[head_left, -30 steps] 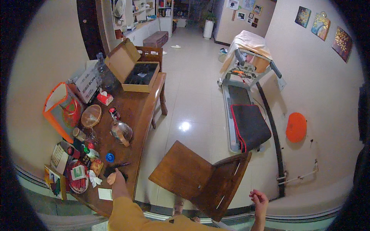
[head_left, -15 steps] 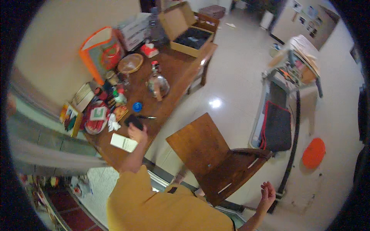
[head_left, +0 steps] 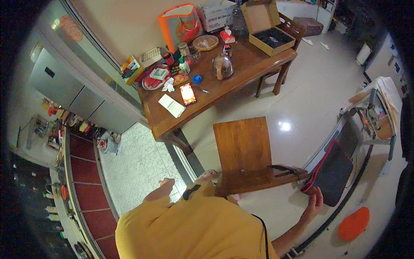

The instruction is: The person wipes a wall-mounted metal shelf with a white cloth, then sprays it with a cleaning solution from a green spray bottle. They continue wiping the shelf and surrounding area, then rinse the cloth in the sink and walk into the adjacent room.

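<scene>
My left hand point(head_left: 165, 186) hangs in front of my body over the tiled floor, holding nothing, its fingers apart. Out to the right, my right hand point(head_left: 315, 201) is also free, its fingers loosely bent, above the edge of a black mat with red trim point(head_left: 332, 177). On the table's near left end lies a phone point(head_left: 188, 94) with a brightly lit screen. Beside it is a flat white box point(head_left: 172, 105), and a pen point(head_left: 202, 90) lies to its right. The wooden chair point(head_left: 242, 144) stands between me and the table.
The wooden table point(head_left: 254, 64) also bears a glass pot point(head_left: 222, 67), an open cardboard box point(head_left: 271, 42), a blue lid point(head_left: 197, 79), an orange bag point(head_left: 179, 28) and several packages. A frame stand point(head_left: 375, 114) is at the right; an orange round object point(head_left: 353, 223) lies nearer.
My left hand has let go of the phone and drawn back from the table to my body. The phone's screen, dark before, is lit. My view has turned left.
</scene>
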A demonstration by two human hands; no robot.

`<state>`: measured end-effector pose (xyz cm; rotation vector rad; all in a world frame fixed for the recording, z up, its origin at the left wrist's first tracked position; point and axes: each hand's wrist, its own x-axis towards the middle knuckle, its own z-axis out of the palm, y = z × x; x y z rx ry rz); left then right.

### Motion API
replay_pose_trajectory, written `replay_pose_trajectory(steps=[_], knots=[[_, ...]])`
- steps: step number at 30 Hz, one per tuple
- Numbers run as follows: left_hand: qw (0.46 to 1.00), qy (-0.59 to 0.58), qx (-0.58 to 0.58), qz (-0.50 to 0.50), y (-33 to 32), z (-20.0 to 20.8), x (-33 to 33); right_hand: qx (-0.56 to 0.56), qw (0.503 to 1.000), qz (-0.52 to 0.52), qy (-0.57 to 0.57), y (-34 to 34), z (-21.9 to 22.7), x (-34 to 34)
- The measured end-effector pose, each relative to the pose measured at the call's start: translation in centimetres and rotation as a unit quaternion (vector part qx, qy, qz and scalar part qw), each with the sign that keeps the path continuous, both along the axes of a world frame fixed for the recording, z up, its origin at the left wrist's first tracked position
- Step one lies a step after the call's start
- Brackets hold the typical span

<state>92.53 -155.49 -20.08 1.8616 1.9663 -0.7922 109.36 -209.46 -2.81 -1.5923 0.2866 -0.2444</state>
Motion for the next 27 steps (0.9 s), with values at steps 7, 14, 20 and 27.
replay_pose_trajectory(steps=[7, 14, 20, 27], knots=[[0.991, 0.044, -0.124, -0.010, 0.5, -6.2, -6.4, 0.030, 0.999, -0.023, -0.012, -7.4, -2.5, -2.7], [0.954, 0.040, -0.100, -0.280, 2.3, -12.5, 2.3, 0.154, 0.981, -0.099, 0.059, -8.4, -3.0, -6.0], [0.803, -0.362, 0.146, -0.451, -1.2, -3.3, 17.0, 0.110, 0.981, -0.143, 0.076, -12.2, -3.6, -8.2], [0.669, -0.426, -0.048, -0.607, -19.8, 5.1, 32.5, 0.085, 0.983, -0.145, 0.080, -25.3, -6.9, -3.9]])
